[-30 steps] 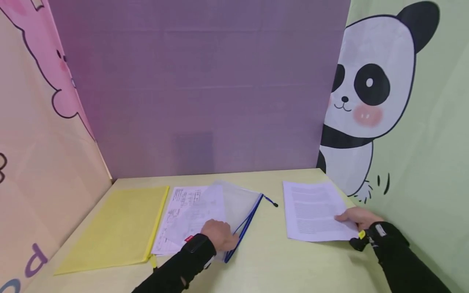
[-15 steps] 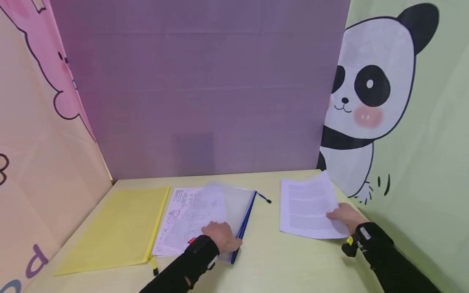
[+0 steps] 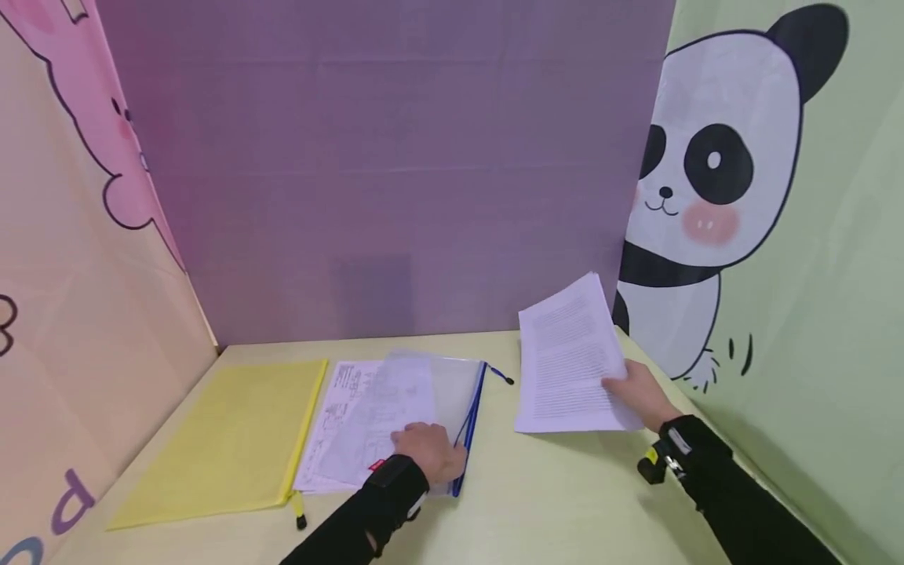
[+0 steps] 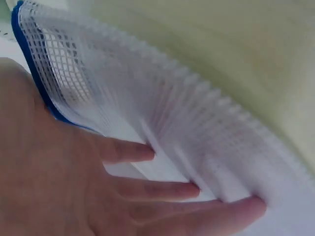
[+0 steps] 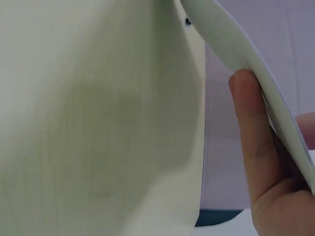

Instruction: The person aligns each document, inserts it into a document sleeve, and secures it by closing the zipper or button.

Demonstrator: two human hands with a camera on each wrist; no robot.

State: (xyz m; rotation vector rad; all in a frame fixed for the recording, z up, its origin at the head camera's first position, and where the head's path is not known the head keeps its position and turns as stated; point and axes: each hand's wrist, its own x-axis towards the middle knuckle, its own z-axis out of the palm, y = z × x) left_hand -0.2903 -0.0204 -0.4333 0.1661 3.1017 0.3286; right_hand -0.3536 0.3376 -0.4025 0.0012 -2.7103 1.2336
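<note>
My right hand (image 3: 639, 395) grips the right edge of a stack of printed papers (image 3: 568, 357), which is raised and tilted above the table. In the right wrist view, a finger and thumb stand on opposite faces of the papers (image 5: 275, 93). My left hand (image 3: 429, 453) rests on a clear mesh zipper pouch (image 3: 455, 384) with a blue zipper along its right side. The left wrist view has its nearly straight fingers touching the mesh (image 4: 162, 98). Handwritten sheets (image 3: 346, 392) lie flat, partly under the pouch.
A yellow zipper pouch (image 3: 226, 439) lies on the left of the pale table (image 3: 537, 502). A purple panel (image 3: 395, 173) stands behind the table. Printed cloth walls flank it, with a panda (image 3: 734, 157) on the right one.
My right hand has lifted the papers off the table and carried them left. The clear pouch has turned a little under my left hand, and its zipper side now stands nearly straight.
</note>
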